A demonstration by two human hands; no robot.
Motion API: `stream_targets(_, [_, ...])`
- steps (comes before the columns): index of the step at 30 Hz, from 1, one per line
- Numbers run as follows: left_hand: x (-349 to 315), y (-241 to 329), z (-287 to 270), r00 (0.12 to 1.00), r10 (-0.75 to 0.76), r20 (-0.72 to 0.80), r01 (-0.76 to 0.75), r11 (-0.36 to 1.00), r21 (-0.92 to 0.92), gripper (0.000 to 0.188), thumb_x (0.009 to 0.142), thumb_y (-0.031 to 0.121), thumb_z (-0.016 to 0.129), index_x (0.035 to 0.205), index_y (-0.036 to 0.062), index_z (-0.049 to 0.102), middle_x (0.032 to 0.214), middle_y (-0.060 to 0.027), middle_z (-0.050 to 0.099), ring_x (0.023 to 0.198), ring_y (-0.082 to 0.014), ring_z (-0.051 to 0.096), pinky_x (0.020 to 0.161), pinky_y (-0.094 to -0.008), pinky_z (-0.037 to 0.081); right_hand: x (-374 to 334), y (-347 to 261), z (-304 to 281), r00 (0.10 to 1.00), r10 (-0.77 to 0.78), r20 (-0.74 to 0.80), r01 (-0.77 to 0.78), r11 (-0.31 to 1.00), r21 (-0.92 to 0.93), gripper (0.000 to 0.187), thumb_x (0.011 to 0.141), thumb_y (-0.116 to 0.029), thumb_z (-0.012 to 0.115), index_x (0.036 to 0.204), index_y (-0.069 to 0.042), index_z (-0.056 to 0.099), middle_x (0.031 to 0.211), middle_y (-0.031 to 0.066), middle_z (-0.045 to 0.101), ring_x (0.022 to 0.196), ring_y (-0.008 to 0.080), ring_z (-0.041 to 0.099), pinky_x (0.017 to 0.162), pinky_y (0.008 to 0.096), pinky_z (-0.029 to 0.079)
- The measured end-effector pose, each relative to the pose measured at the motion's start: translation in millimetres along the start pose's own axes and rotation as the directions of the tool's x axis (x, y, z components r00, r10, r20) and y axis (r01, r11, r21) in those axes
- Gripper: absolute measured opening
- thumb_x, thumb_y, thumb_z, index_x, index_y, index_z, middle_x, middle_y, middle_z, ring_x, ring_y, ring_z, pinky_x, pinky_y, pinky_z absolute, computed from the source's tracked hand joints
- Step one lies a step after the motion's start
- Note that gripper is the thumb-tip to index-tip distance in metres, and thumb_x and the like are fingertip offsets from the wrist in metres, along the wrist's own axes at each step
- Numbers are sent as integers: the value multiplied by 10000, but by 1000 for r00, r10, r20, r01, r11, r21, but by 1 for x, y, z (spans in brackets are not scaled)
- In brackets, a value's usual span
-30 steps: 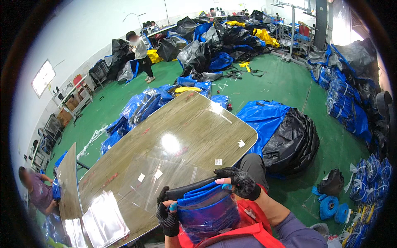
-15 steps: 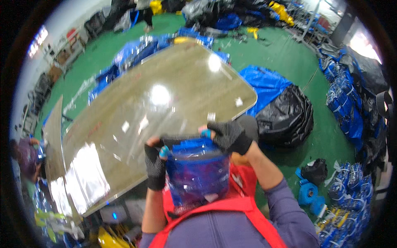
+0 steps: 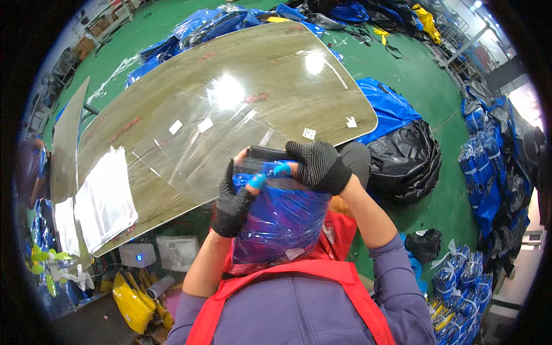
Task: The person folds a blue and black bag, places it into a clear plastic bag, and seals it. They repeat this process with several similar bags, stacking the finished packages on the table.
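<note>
In front of my chest I hold a clear plastic bag (image 3: 282,221) with folded blue material inside. My left hand (image 3: 233,198), in a dark striped glove with bare fingertips, pinches its upper left edge. On the upper right edge, my right hand (image 3: 317,167) is closed in a matching glove. Both thumbs wear blue wrapping and lie near each other on the bag's near side. A dark strip (image 3: 267,153) shows along the top between the hands; I cannot tell whether it is part of the bag. Under the bag is my red apron (image 3: 339,233).
A glossy brown table (image 3: 190,103) lies beyond my hands, with small white labels (image 3: 205,124) and clear plastic sheets (image 3: 106,192) on it. Black and blue bundled sheeting (image 3: 405,155) sits on the green floor to the right. Tied blue packs (image 3: 460,276) and yellow packages (image 3: 132,302) lie lower down.
My hands have drawn closer together at the bag's top, the left thumb moving in toward the right one. The view has shifted, so the table now appears higher in the picture.
</note>
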State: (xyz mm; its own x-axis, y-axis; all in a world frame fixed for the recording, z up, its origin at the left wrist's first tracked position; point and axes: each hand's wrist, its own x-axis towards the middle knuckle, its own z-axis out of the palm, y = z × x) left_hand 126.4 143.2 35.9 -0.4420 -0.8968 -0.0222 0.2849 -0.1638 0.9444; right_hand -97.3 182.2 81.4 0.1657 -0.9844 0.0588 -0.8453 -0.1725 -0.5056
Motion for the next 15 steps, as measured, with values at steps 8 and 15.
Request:
stream_targets(8, [9,-4,-36,987,89,-134,-71,989,127,454,875,209,653,1273,35,521,1166,-100,596,1063,-186,556,952,-333,417,-46,39,29,957,270,-107,-81,601,795,305,844,-64,689,1146,-43,654,1152,102,656,1093,206,602,956,335,470])
stream_targets(15, [14,-9,-37,957,279,-75,-236,905,355,223,913,258,632,946,38,631,929,-43,619,875,-124,549,811,-277,429,-43,45,48,824,138,-549,180,856,485,172,852,-39,617,1020,-37,652,904,134,685,810,221,663,744,326,512])
